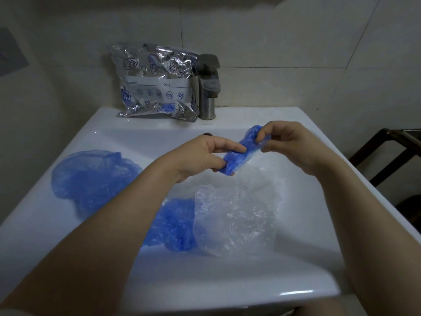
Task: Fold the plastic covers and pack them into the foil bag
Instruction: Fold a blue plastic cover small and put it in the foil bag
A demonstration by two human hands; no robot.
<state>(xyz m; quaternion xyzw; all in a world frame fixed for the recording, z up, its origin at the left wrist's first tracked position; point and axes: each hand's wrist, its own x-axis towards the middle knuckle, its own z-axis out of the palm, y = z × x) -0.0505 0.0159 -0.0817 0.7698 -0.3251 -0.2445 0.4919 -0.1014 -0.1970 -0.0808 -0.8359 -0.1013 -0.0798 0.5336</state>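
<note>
Above the white sink basin, a blue plastic cover folded into a narrow strip is held between both hands. My left hand pinches its lower end and my right hand pinches its upper end. A spread blue cover lies at the basin's left. Another crumpled blue cover sits in the middle, partly under my left forearm. A clear cover lies beside it on the right. The silver foil bag leans against the wall on the sink's back ledge.
A metal faucet stands right next to the foil bag. The drain shows just beyond my left hand. A dark wooden frame stands to the right of the sink. Tiled wall rises behind.
</note>
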